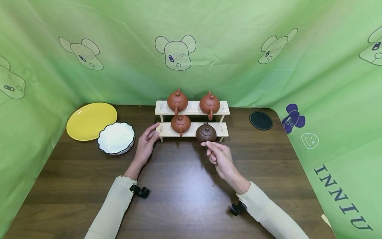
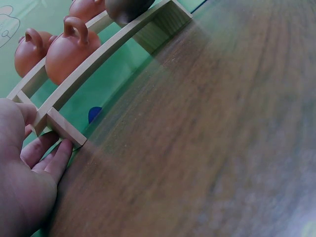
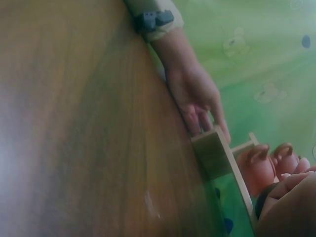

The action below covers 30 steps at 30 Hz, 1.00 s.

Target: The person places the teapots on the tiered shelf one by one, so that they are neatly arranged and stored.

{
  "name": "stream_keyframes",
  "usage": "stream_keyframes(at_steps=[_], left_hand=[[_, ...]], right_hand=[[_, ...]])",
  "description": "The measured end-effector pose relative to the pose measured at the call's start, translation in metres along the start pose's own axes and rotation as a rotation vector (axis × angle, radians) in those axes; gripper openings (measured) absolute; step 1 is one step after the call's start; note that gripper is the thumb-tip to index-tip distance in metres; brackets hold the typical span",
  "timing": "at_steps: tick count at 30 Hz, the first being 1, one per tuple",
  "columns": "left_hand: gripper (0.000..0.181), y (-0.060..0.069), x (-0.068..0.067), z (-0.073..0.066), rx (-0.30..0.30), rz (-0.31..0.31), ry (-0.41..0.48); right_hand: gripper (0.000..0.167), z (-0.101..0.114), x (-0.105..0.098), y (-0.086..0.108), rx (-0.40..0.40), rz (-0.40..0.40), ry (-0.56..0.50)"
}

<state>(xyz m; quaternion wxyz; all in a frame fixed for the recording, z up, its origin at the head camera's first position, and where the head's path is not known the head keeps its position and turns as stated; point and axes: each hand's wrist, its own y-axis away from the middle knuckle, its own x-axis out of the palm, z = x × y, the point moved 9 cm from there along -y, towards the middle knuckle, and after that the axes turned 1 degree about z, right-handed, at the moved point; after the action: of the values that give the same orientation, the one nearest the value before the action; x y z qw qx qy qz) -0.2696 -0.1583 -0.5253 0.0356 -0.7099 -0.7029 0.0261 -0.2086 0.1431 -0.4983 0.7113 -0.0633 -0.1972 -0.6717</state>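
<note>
A dark brown teapot (image 1: 206, 132) sits at the right of the lower shelf of a two-tier wooden rack (image 1: 194, 126). My right hand (image 1: 222, 159) pinches its handle between thumb and forefinger, from the front. In the right wrist view that hand (image 3: 291, 205) hides most of the dark teapot. My left hand (image 1: 145, 146) holds the left end of the lower shelf. Seen from the left wrist, its fingers (image 2: 61, 155) lie against the rack's end and leg. A reddish-brown teapot (image 1: 180, 123) stands on the same shelf, between my hands.
On the upper shelf stand two more reddish-brown teapots, one left (image 1: 177, 100) and one right (image 1: 210, 103). A yellow plate (image 1: 89, 121) and a white scalloped bowl (image 1: 116, 137) are at the left. A round black coaster (image 1: 261, 120) lies right of the rack. Green cloth (image 1: 221, 66) surrounds the table.
</note>
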Motion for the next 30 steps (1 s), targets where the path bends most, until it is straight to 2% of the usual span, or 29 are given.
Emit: stream_keyframes(at_steps=[19, 25, 30], left_hand=[[0.044, 0.000, -0.001, 0.001, 0.000, -0.009, -0.013], [0.044, 0.001, -0.001, 0.001, 0.000, -0.011, -0.005], [0.044, 0.000, 0.000, 0.000, 0.003, -0.008, 0.007]], right_hand=[[0.020, 0.008, -0.003, -0.025, -0.017, -0.040, 0.060], [0.020, 0.006, -0.002, -0.031, 0.002, -0.039, 0.044], [0.021, 0.005, -0.003, -0.034, 0.022, -0.046, -0.010]])
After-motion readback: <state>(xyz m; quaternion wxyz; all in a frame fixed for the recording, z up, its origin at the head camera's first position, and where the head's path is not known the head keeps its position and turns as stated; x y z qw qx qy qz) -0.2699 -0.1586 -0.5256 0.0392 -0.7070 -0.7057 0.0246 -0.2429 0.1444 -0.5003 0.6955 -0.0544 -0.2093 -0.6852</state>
